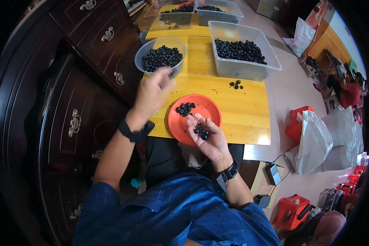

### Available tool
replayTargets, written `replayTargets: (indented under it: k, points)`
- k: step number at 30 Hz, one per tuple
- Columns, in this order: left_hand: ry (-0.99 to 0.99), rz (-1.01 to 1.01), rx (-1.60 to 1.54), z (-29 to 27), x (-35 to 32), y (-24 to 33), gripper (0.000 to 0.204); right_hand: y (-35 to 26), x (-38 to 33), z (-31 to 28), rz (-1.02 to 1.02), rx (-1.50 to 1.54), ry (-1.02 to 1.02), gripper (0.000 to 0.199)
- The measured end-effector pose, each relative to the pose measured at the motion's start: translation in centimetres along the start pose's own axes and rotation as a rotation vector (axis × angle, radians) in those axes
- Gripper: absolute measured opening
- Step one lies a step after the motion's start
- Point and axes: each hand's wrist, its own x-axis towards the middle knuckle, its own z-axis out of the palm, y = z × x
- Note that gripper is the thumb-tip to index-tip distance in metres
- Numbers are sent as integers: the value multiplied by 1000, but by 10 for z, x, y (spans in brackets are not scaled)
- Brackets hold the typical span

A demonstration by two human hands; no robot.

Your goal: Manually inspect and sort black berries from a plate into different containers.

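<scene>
My right hand [210,143] is turned palm up over the near right part of a round orange-red plate [183,130]. Several small black ring-like pieces [202,132] rest in its palm and curled fingers. More such black pieces [185,108] lie on the plate's far left part. My left hand [153,95] is raised at the table's left side, just short of a round clear plastic tub [140,61] heaped with black pieces [163,57]. Motion smears its fingers, so I cannot tell whether they hold anything.
A large clear rectangular bin [246,73] of black pieces stands at the back right of the yellow table [250,110]. A few loose pieces [236,84] lie before it. Dark drawers [104,49] flank the left. Red stools [292,211] and white bags [313,141] occupy the floor at right.
</scene>
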Motion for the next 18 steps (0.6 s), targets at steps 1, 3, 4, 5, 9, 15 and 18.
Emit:
replayTargets:
  k: [1,3,4,5,9,15,18]
  points:
    - [-223,-70,92,2,-18,7,34,0,0,0,-9,-9,17,32]
    - [-379,-62,-54,14,-52,15,36,1,2,-7,-16,-16,37,32]
    - [-419,-63,-53,20,-68,17,36,1,6,-19,10,8,-37,32]
    - [-464,-62,-59,26,-80,19,36,2,6,-21,28,30,-108,32]
    - [-518,-21,106,33,-103,19,32,11,4,-3,5,-98,22,33]
    - [-380,99,241,40,-112,17,30,16,1,-3,-36,-155,-5,34]
    - [-264,199,173,41,-113,17,27,17,-2,-3,-36,-139,-6,37]
